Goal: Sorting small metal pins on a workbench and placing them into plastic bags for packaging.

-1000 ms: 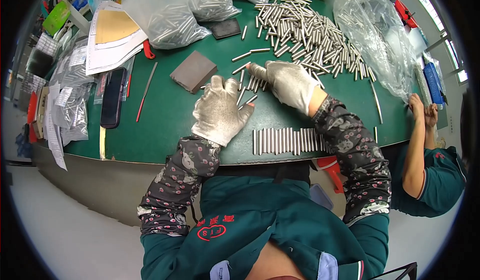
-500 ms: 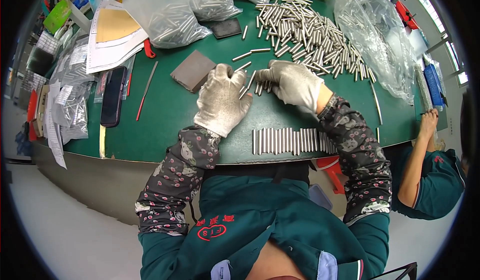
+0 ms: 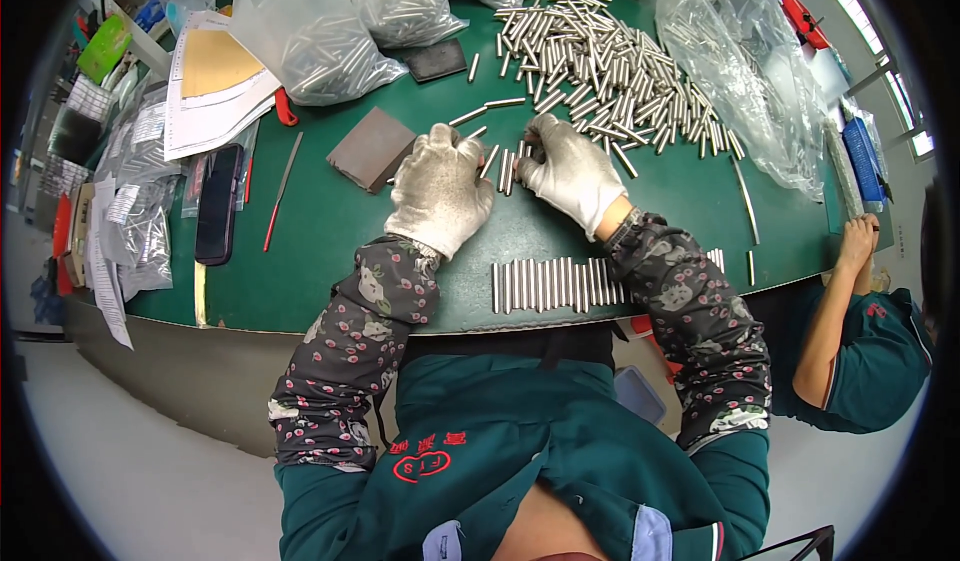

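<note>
Both my hands wear pale grey work gloves and face each other over the green table. My left hand is closed, fingers curled, with a short metal pin at its thumb side. My right hand has its thumb and fingers bent around a few upright, side-by-side metal pins in the gap between the hands. Its fingertips partly hide them. Nearer the table edge lies a neat row of metal pins, its right part covered by my right sleeve. Beyond my hands spreads a large loose heap of pins.
A dark flat block lies beside my left hand. Farther left are a red-handled thin file, a phone and papers. Clear bags of pins stand at the back. A co-worker's hand shows at right.
My right hand has drawn back slightly and turned, uncovering more of the upright pins between my hands. The left hand stays closed in nearly the same place. The whole view has shifted slightly.
</note>
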The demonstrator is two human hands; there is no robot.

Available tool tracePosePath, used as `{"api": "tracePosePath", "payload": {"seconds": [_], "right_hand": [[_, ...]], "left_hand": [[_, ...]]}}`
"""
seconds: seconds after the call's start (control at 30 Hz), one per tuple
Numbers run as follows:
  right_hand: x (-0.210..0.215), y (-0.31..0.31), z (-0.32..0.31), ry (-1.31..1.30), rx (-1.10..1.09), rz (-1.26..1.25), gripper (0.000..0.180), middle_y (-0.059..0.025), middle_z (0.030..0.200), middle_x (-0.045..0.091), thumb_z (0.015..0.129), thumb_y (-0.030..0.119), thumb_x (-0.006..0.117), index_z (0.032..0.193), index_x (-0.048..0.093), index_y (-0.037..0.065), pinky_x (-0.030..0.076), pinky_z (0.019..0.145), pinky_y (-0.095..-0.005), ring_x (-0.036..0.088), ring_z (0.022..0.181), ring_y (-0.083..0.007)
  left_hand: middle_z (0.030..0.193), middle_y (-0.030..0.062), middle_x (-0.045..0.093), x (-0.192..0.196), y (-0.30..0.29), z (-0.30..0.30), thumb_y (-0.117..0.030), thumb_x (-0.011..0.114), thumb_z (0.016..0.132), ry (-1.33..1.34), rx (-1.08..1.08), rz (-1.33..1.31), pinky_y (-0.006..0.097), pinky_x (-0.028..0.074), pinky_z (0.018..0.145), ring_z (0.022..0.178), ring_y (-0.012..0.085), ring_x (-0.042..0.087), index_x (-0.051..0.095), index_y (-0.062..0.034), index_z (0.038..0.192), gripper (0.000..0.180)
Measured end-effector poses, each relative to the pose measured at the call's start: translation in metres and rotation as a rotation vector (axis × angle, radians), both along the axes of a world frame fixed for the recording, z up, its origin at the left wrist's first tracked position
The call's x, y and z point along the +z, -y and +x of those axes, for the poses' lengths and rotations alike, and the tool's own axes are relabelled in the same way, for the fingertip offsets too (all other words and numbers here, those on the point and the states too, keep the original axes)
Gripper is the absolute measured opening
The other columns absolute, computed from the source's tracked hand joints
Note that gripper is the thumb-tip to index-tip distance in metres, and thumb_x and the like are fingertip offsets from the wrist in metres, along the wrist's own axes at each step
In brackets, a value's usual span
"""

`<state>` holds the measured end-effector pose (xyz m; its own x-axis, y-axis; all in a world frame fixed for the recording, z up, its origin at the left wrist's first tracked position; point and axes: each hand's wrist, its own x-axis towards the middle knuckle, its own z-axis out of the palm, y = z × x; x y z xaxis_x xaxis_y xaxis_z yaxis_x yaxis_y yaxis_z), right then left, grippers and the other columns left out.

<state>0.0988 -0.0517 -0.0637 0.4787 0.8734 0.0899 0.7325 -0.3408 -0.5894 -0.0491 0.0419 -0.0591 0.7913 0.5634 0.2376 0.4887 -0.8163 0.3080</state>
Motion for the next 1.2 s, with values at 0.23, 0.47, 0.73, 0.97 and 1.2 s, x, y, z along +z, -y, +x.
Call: {"api": "tracePosePath", "payload": {"seconds": [0.23, 0.47, 0.73, 0.97, 1.2], "right_hand": [[0.006, 0.002, 0.000, 0.125, 0.088, -0.104, 0.033, -0.0200, 0.096, 0.063, 0.082, 0.026, 0.062, 0.107, 0.063, 0.005, 0.052, 0.078, -0.0429, 0.065, 0.089, -0.0351], [0.030, -0.003, -0.019, 0.165, 0.116, -0.203, 0.046, -0.0213, 0.094, 0.063, 0.075, 0.041, 0.069, 0.105, 0.063, 0.007, 0.054, 0.072, -0.0444, 0.066, 0.085, -0.0366], [0.016, -0.002, -0.016, 0.223, 0.067, -0.161, 0.041, -0.0206, 0.088, 0.058, 0.075, 0.024, 0.058, 0.114, 0.063, 0.012, 0.052, 0.070, -0.0447, 0.064, 0.080, -0.0370], [0.020, 0.001, -0.005, 0.184, 0.257, -0.163, 0.034, -0.0208, 0.091, 0.059, 0.073, 0.014, 0.060, 0.106, 0.065, 0.009, 0.053, 0.074, -0.0432, 0.064, 0.087, -0.0363], [0.024, 0.006, -0.014, 0.212, 0.371, -0.145, 0.069, -0.0190, 0.111, 0.055, 0.069, 0.028, 0.077, 0.129, 0.052, 0.004, 0.050, 0.082, -0.0408, 0.060, 0.096, -0.0359]], "left_hand": [[0.103, 0.0117, 0.056, -0.003, -0.002, 0.002, -0.015, 0.070, 0.073, 0.008, 0.027, 0.011, 0.041, 0.050, 0.084, 0.098, 0.0299, 0.059, 0.064, -0.0067, 0.094, 0.023], [0.103, 0.0122, 0.057, -0.004, -0.002, 0.000, -0.009, 0.067, 0.076, 0.013, 0.023, -0.018, 0.041, 0.050, 0.084, 0.098, 0.0305, 0.059, 0.065, -0.0070, 0.098, 0.023], [0.102, 0.0124, 0.057, -0.006, -0.004, -0.002, -0.008, 0.066, 0.075, 0.022, 0.024, -0.062, 0.042, 0.050, 0.085, 0.099, 0.0311, 0.059, 0.066, -0.0077, 0.098, 0.023], [0.106, 0.0123, 0.055, -0.002, 0.003, -0.003, -0.006, 0.066, 0.074, 0.033, -0.064, -0.039, 0.043, 0.049, 0.088, 0.101, 0.0316, 0.056, 0.067, -0.0097, 0.096, 0.022], [0.107, 0.0156, 0.053, 0.017, -0.005, -0.043, -0.010, 0.067, 0.077, 0.053, 0.027, -0.104, 0.040, 0.050, 0.085, 0.101, 0.0317, 0.058, 0.056, -0.0053, 0.112, 0.037]]}}
